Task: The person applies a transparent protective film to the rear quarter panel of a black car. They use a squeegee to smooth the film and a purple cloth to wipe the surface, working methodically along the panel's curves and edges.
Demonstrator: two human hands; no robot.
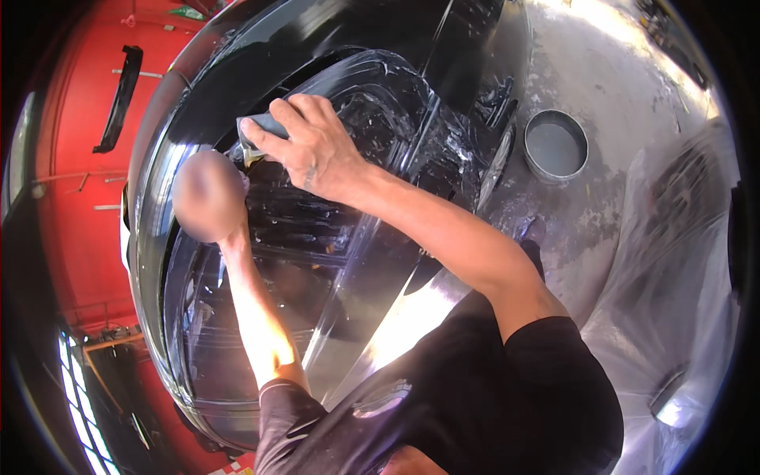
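A glossy black car body (317, 261) fills the middle, wet and streaked with milky slurry, thickest in curved smears beyond my right hand. My right hand (321, 146) reaches across it with fingers and thumb closed around a grey sanding block (273, 125). Under the block shows a small yellowish edge; what it belongs to is unclear. Close by on the left, my left hand (210, 196) is over the car's edge, blurred so that its fingers cannot be made out. Whether it holds anything is hidden.
A round bucket (548, 175) of grey liquid stands on the stained concrete floor (590, 75) to the right. Clear plastic sheeting (673, 253) drapes at the far right. To the left is a red wall (75, 229) with a long black part (120, 99) hung on it.
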